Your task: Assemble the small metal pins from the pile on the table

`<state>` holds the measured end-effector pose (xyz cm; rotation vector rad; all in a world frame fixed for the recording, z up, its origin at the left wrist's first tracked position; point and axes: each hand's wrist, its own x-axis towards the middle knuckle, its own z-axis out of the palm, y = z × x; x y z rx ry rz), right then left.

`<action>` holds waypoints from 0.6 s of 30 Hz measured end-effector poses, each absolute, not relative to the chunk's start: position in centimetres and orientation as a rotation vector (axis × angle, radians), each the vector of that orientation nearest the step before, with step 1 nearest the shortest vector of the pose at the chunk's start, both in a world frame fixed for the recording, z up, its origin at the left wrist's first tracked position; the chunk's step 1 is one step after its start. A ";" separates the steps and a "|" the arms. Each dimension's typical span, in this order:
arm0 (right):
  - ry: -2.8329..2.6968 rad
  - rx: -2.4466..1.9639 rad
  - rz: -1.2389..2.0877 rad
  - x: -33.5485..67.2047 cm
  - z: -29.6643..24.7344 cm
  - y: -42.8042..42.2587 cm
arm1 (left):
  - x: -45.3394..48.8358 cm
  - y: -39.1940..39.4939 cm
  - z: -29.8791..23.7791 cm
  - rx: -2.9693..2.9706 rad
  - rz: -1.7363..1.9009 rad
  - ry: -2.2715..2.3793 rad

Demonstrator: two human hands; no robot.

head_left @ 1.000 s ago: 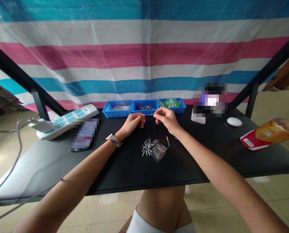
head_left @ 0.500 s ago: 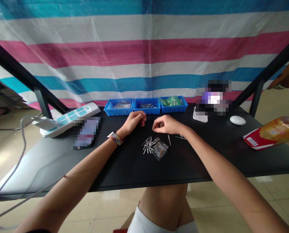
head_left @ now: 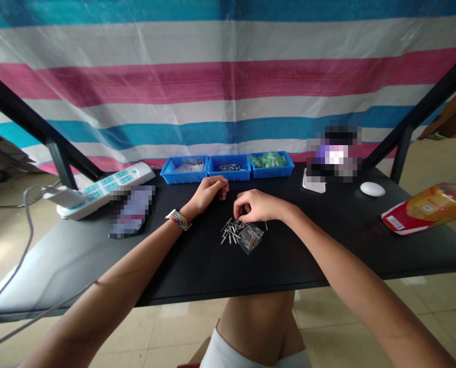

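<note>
On the black table lies a loose pile of silver blind rivets [head_left: 230, 233], thin pins with thicker ends. A small clear plastic bag [head_left: 250, 238] with copper-coloured pieces overlaps the pile's right side. My right hand [head_left: 259, 205] reaches down to the pile's upper edge, thumb and forefinger pinched at the rivets; the fingertips hide what is between them. My left hand [head_left: 211, 193] rests just in front of the blue bins with its fingers curled closed, and their inside is hidden. A patterned band [head_left: 179, 220] circles the left wrist.
Three blue bins stand in a row: a left bin [head_left: 185, 177] with clear bags, a middle bin [head_left: 230, 175] with rivets, a right bin [head_left: 272, 170] with green packets. A power strip [head_left: 109, 186], white mouse [head_left: 372, 189] and red-yellow bottle [head_left: 427, 208] lie around.
My right hand has moved down and slightly left, from above the pile to its upper edge. My left hand stays by the bins. The view has shifted slightly.
</note>
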<state>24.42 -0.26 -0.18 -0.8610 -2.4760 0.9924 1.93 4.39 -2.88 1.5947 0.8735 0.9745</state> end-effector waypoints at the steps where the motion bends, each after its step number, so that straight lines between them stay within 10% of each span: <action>1: -2.478 -0.864 0.998 24.5 -0.1 -0.2 | 1.9 4.3 -2.8 1.594 0.975 0.878; 18: -2.436 -0.921 1.015 25.3 0.2 0.4 | 1.9 4.3 -2.8 1.596 0.965 0.877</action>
